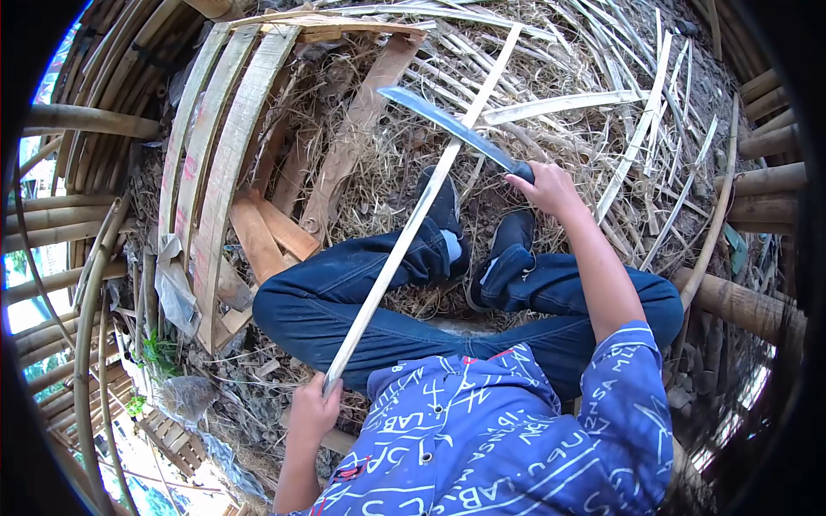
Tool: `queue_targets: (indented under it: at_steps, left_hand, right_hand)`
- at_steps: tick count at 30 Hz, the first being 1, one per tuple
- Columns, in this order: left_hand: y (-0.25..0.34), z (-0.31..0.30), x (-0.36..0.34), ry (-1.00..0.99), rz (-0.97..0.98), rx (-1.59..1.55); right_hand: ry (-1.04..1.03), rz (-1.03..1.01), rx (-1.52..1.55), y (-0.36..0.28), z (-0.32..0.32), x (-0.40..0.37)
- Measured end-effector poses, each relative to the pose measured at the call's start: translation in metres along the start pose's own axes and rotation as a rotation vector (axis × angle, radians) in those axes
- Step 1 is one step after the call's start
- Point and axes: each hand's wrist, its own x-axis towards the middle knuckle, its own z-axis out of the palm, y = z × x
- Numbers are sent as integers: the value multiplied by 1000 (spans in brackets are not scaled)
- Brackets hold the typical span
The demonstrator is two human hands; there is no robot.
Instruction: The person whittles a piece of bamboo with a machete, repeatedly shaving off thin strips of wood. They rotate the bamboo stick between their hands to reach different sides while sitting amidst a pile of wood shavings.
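My left hand [313, 408] is closed round the lower end of a long, pale bamboo strip [397, 249]. The strip slants up across my left leg to the top of the view. In my right hand [551, 187] is the dark handle of a machete [447, 123], its long blade pointing up and to the left. The blade overlaps the strip in its upper part, lying across it at an angle. My fingers wrap the handle and mostly hide it.
Wooden boards [241, 146] stand at the upper left, with a plank [366, 129] beside them. Split strips [637, 129] and shavings [525, 69] litter the ground ahead. My shoes [514, 234] are close below the blade. Bamboo poles [766, 181] fence both sides.
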Motion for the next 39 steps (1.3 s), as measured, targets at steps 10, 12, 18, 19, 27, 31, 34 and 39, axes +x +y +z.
queue_targets:
  at_steps: [10,12,18,19,27,31,34,39]
  left_hand:
    - [-70,-7,-20,-74,-128,77]
    - [-76,-5,-14,-58,-104,40]
    - [-102,-1,-17,-84,-87,-20]
    - [-107,2,-19,-115,-79,-19]
    - [-114,21,-11,-98,3,-75]
    - [-105,26,-5,-44,20,-96]
    - [-95,28,-3,18,112,-61]
    - [-111,29,-1,99,252,49]
  right_hand:
    - [17,156,-45,43,-23,20]
    - [47,153,-64,41,-29,15]
    - [66,88,-129,42,-44,-5]
    - [68,88,-127,34,-56,-7]
    - [77,-10,-515,48,-156,-25]
    - [131,18,-439,45,-178,-43]
    - [150,-4,-340,38,-179,-54]
    - [104,18,-333,54,-167,-56]
